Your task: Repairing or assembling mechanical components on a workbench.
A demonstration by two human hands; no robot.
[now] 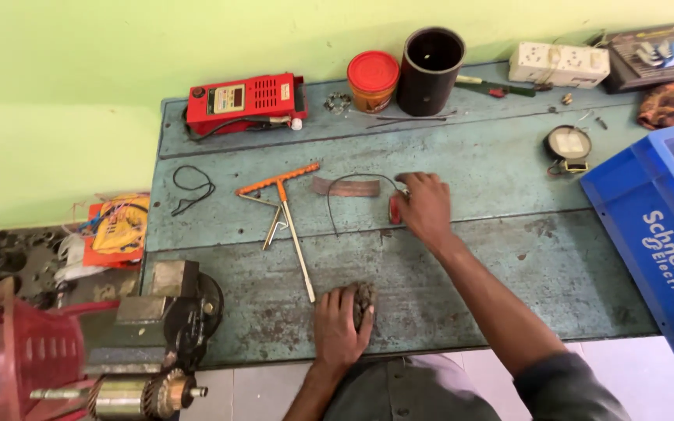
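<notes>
Overhead, your left hand [338, 327] cupped around a dark metal part [364, 302] on the worn blue workbench [509, 257], your right hand [425, 204] closed over a small red object [394, 209], orange-handled T-wrench [286, 206] between.

Brightness: even, soft daylight over the whole surface [509, 257].
Shadows: faint, short ones under the hands (no hard edges).
Glare: mild sheen on the blue crate [657, 242] at 3 o'clock.
Focus: centre fairly sharp; vise [165, 312] at 8 o'clock slightly soft.
Distortion: edges bow outward.
</notes>
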